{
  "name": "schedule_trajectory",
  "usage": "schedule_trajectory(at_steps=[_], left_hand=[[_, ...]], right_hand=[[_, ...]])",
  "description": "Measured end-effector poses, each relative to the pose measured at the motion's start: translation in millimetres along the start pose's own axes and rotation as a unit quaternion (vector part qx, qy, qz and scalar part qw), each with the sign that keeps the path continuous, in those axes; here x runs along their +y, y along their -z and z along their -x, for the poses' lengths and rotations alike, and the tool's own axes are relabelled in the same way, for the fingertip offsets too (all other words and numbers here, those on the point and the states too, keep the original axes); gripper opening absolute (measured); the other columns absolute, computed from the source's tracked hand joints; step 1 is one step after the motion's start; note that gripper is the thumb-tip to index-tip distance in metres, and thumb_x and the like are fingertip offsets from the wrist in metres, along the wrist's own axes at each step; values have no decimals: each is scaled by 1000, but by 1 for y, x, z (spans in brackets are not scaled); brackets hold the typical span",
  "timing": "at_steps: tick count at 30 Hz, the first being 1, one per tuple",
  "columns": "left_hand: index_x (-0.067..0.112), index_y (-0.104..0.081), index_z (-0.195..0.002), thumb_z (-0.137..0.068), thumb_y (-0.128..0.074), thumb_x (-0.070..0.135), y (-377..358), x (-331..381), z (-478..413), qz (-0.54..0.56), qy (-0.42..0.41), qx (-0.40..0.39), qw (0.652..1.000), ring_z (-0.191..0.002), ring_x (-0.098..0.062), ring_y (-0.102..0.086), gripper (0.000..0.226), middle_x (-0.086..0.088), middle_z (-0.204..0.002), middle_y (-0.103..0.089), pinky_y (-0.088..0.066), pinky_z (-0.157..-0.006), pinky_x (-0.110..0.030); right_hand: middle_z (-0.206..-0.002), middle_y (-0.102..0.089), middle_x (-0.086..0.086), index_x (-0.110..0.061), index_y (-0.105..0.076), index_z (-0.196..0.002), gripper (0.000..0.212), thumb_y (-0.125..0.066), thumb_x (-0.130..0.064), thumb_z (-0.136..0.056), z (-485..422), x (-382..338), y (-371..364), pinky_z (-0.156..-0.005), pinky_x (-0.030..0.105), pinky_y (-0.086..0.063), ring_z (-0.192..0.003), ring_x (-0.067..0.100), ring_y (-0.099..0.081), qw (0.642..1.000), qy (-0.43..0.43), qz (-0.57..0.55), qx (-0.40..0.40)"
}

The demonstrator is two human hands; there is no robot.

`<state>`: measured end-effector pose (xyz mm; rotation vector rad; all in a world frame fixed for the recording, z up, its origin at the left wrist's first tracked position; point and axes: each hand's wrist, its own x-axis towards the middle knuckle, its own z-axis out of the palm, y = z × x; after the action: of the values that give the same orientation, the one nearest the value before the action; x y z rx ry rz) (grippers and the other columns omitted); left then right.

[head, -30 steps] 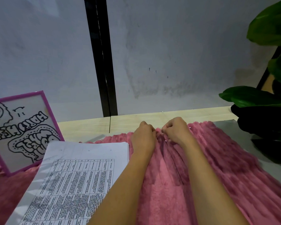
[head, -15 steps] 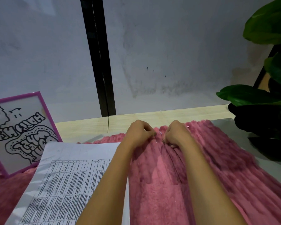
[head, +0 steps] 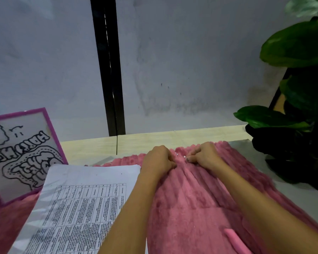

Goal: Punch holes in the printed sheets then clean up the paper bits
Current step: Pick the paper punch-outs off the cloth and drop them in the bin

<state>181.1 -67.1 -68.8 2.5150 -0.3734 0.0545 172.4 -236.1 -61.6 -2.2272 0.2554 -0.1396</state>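
Nearest on the left, the printed sheets (head: pixel 84 204) lie in a stack on a pink ribbed blanket (head: pixel 191 208), their right edge under the left forearm. Further out, the left hand (head: pixel 158 160) and right hand (head: pixel 204 155) sit close together, fingers curled and pinching the blanket into folds. A few white paper bits (head: pixel 176 154) lie between them. A purple-framed drawing (head: pixel 20 153) leans at far left, and a leafy plant (head: pixel 292 114) stands at right.

Two bare forearms, uncovered as far as can be seen, end in a bare left hand (head: pixel 159 160) and a bare right hand (head: pixel 205 156).
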Motion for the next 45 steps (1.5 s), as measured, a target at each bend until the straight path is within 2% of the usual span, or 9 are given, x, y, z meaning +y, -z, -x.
schedule_trajectory(at_steps=[3, 9, 11, 14, 19, 26, 31, 36, 45], left_hand=[[14, -76, -81, -78, -69, 20, 0, -2, 1, -2, -7, 4, 1000, -78, -23, -66, 10, -6, -82, -72, -51, -65, -28], [7, -74, -80, -90, -61, 13, 10, -13, 0, 126, 29, 68, 989, -73, -17, -62, 18, -3, -77, -69, -45, -68, -26], [5, -72, -81, -92, -61, 11, 12, -17, 0, 152, 49, 88, 983, -68, -16, -60, 16, -5, -74, -67, -43, -69, -24], [5, -68, -76, -92, -61, 11, 12, -16, -1, 171, 60, 100, 978, -66, -22, -64, 18, -10, -74, -69, -49, -68, -29], [10, -69, -79, -91, -61, 15, 14, -5, -1, 112, 47, 92, 988, -78, -15, -61, 15, 2, -85, -66, -40, -70, -25], [16, -60, -80, -93, -59, 13, 39, 121, 47, 227, -159, 129, 952, -70, -5, -66, 13, 6, -75, -64, -50, -67, -22], [16, -61, -88, -95, -58, 18, -27, 231, 124, 230, -276, -47, 932, -67, 1, -63, 8, 10, -76, -63, -46, -60, -12], [20, -61, -92, -96, -57, 22, -118, 320, 196, 181, -350, -152, 907, -77, -5, -62, 5, 8, -85, -61, -49, -64, -18], [0, -65, -96, -93, -54, 6, -294, 335, 264, 27, -177, -351, 919, -88, -27, -60, 12, -13, -84, -60, -52, -85, -38]], right_hand=[[-49, -65, -13, -8, -78, -68, 18, -81, 9, -67, 0, 10, -1, -58, 11, -49, -47, -7, -58, 999, 38, -5, 6], [-70, -73, 7, -2, -78, -69, 10, -75, 3, -77, 2, 13, -16, -56, 18, -47, -56, 7, -58, 988, 111, 96, 47], [-56, -60, 5, -13, -59, -47, 37, -61, 6, -79, 0, 13, -20, -47, 24, -38, -52, 16, -51, 977, 120, 170, 43], [-55, -38, 3, -16, -33, -48, 38, -47, 7, -75, 0, 9, -18, -50, 30, -28, -55, 23, -41, 967, 123, 220, 34], [-65, -53, -10, -14, -56, -64, 28, -54, -2, -89, 11, -3, 25, -55, 23, -35, -65, 11, -51, 981, 134, 122, 71], [-79, -62, -4, -15, -64, -79, 16, -60, -9, -94, 138, 27, 149, -63, 21, -41, -68, 6, -55, 970, 188, 33, 148], [-55, -59, -18, -19, -65, -83, 17, -57, -11, -97, 241, 98, 230, -46, 12, -37, -48, 2, -50, 980, 83, -8, 180], [-77, -62, -6, -19, -67, -91, 15, -54, -16, -99, 323, 174, 261, -59, 20, -41, -67, 4, -56, 977, -42, -27, 205], [-75, -62, 13, -3, -67, -87, 17, -59, -13, -97, 368, 346, 222, -57, 32, -44, -66, 20, -57, 927, -323, -66, 179]])
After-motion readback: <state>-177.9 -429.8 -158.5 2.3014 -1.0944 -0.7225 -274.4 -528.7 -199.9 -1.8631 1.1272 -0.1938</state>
